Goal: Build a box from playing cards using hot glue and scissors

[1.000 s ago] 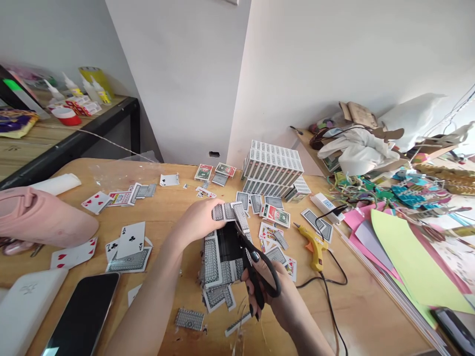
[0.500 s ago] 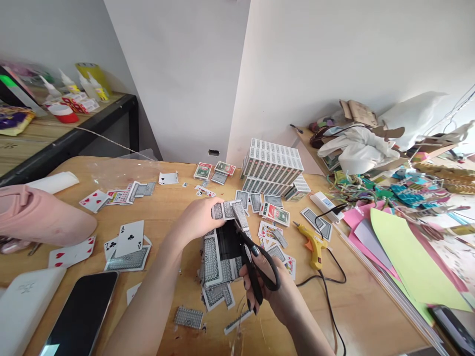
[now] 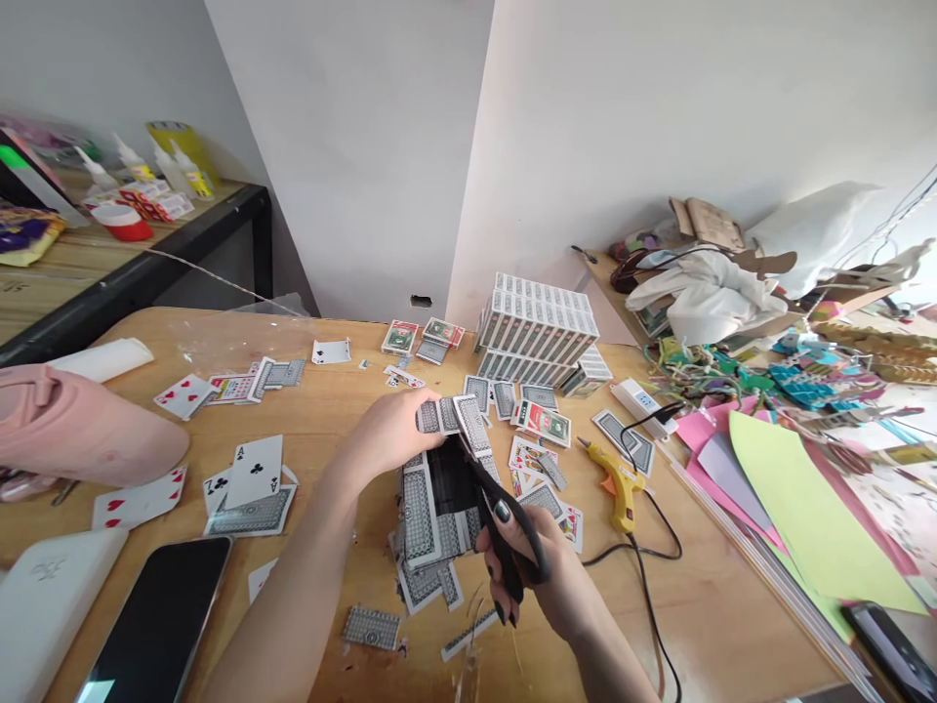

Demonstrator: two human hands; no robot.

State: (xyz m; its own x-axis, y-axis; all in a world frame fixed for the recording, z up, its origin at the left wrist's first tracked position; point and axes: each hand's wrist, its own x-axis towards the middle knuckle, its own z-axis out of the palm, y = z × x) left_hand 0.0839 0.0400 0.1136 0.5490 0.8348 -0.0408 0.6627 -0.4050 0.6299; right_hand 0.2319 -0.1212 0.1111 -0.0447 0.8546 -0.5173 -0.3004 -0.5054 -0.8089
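Note:
Black-handled scissors (image 3: 512, 542) are in my right hand (image 3: 560, 581), its fingers wrapped through the handles. Their blades point up and away, at a playing card (image 3: 472, 427) on the far right edge of a box-like piece covered in playing cards (image 3: 421, 513). A dark recess (image 3: 452, 478) shows in its middle. My left hand (image 3: 399, 425) grips the far left edge of this piece, where a strip of patterned cards (image 3: 431, 417) shows; the fingertips are hidden behind it. Cut card pieces (image 3: 372, 627) lie on the table nearer to me.
A yellow glue gun (image 3: 619, 488) with a black cord lies at right, near a white power strip (image 3: 644, 405). Stacked card boxes (image 3: 542, 327) stand behind. At left are loose cards (image 3: 256, 471), a phone (image 3: 157, 615) and a pink tumbler (image 3: 95, 425). Coloured paper (image 3: 812, 508) lies far right.
The scissors' handles have moved closer together and turned slightly in my right hand. My left hand stays in nearly the same place on the card-covered piece.

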